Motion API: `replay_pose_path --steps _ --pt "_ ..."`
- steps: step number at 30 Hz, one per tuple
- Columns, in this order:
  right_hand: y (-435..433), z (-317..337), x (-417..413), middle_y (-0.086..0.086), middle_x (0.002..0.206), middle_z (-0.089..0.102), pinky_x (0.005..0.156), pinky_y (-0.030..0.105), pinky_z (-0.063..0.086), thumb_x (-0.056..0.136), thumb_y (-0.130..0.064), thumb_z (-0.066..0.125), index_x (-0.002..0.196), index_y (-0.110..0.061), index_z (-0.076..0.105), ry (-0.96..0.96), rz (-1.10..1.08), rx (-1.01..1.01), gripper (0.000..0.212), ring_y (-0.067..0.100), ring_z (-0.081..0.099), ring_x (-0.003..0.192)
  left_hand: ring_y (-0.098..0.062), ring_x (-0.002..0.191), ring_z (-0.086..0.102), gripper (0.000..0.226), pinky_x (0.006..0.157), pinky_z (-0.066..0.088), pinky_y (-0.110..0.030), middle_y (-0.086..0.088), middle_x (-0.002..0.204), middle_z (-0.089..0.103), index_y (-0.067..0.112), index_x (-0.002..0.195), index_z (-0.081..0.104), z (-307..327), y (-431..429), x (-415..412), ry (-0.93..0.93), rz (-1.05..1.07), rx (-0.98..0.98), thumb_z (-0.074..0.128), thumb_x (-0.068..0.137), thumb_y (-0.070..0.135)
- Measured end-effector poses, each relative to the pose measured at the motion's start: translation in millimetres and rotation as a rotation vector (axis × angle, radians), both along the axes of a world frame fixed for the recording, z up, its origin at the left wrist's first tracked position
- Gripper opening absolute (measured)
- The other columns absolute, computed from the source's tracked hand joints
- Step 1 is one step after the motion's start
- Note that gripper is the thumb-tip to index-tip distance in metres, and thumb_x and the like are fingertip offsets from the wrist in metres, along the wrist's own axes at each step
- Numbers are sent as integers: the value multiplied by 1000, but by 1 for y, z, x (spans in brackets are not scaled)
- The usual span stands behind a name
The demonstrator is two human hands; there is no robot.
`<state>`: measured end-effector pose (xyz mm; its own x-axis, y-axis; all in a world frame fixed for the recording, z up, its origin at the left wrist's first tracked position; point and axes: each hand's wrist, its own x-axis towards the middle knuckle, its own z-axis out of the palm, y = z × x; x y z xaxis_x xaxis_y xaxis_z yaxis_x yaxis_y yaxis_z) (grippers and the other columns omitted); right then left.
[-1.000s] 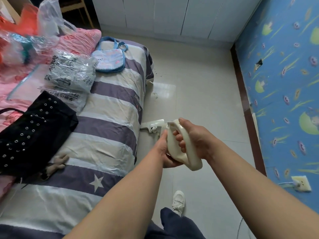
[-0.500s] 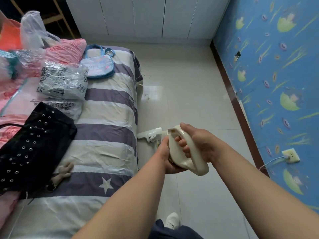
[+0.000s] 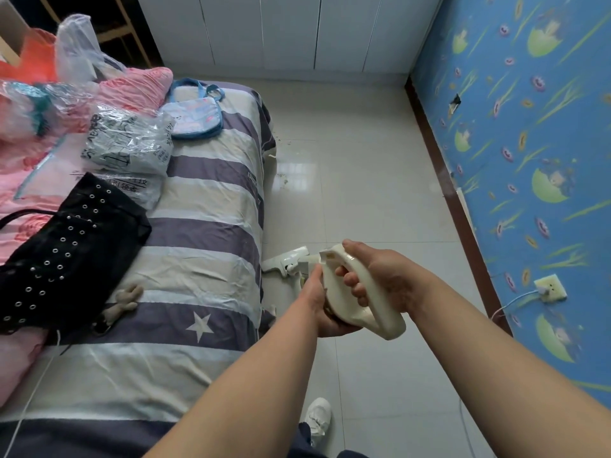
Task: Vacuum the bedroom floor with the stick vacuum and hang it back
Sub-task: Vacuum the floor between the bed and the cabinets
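Both hands hold the cream stick vacuum (image 3: 345, 302) in front of me, over the tiled floor (image 3: 363, 180). My right hand (image 3: 380, 282) grips its looped handle, fingers curled through the loop. My left hand (image 3: 322, 309) wraps the body from below and the left side. The white floor head (image 3: 286, 261) lies on the tiles against the bed's side. The tube between body and head is mostly hidden behind my hands. Small crumbs of debris (image 3: 283, 180) lie on the tiles beside the bed, further ahead.
A striped bed (image 3: 205, 226) fills the left, piled with a black studded bag (image 3: 66, 252), plastic-wrapped packages (image 3: 129, 147) and a blue pouch (image 3: 195, 114). White wardrobe doors (image 3: 291, 31) close the far end. A blue wall (image 3: 529, 127) with a socket (image 3: 550, 287) runs along the right. My white shoe (image 3: 317, 419) stands below.
The vacuum and both hands stay almost where they were, with the same grips. My view has shifted slightly, showing more of the bed and my shoe again.
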<state>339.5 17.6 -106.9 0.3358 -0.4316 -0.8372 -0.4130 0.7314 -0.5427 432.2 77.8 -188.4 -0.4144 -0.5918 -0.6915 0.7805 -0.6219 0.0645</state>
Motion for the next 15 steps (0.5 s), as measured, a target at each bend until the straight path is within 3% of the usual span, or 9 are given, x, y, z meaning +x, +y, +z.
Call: replay_pose_path --steps 7,12,15 --pt "23 -12 -12 1 53 49 42 21 34 101 -50 47 79 -8 59 -33 2 -34 49 12 42 37 -16 47 37 53 60 36 -24 7 50 38 21 54 39 -10 22 -12 -49 43 49 42 92 57" --pt "30 -22 -3 1 52 51 39 18 35 100 -47 51 79 -6 60 -61 -84 -63 47 12 42 36 -11 49 32 38 56 33 -21 9 50 34 23 55 39 -12 29 -10 -87 71 22 59 84 36" --pt "30 -27 7 3 53 53 37 20 37 99 -45 55 80 -4 61 -79 -152 -63 45 13 43 37 -9 47 36 36 57 34 -19 11 49 39 24 56 42 -13 30 -3 -101 117 42 60 84 35"
